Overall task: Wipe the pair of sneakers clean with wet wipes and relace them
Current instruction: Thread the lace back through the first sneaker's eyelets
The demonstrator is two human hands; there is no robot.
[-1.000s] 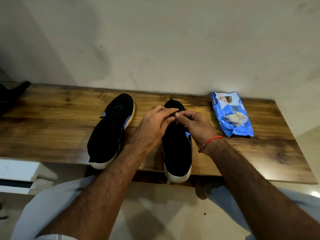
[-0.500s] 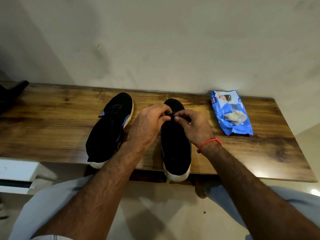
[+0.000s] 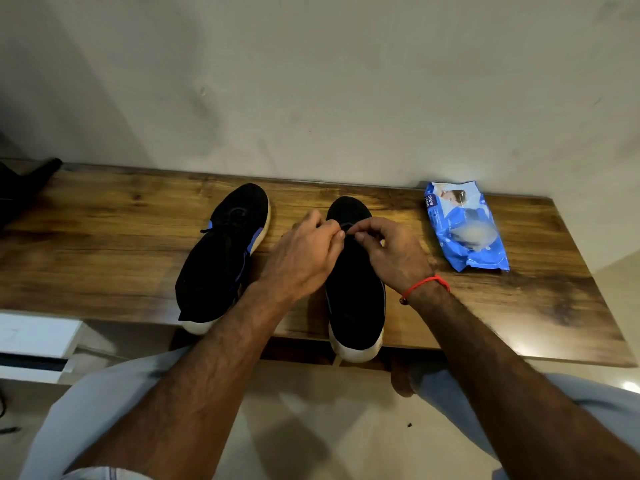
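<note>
Two black sneakers with white soles stand on a wooden bench [image 3: 104, 258], toes toward the wall. The left sneaker [image 3: 221, 258] lies tilted, its black lace showing. Over the lace area of the right sneaker [image 3: 353, 292] my two hands meet. My left hand [image 3: 304, 254] pinches the black lace with thumb and fingertips. Facing it, my right hand [image 3: 391, 251], with a red thread at the wrist, has its fingers curled and pinches the same lace. The lace itself is mostly hidden by my fingers.
A blue pack of wet wipes [image 3: 464, 226] lies on the bench to the right of the sneakers, near the wall. A dark object [image 3: 24, 188] sits at the bench's far left end. My knees in light trousers are below the bench's front edge.
Both hands slid slightly toward the toe of the right sneaker and drew closer together at the lace, fingers curling tighter. The sneakers and the wipes pack stayed put.
</note>
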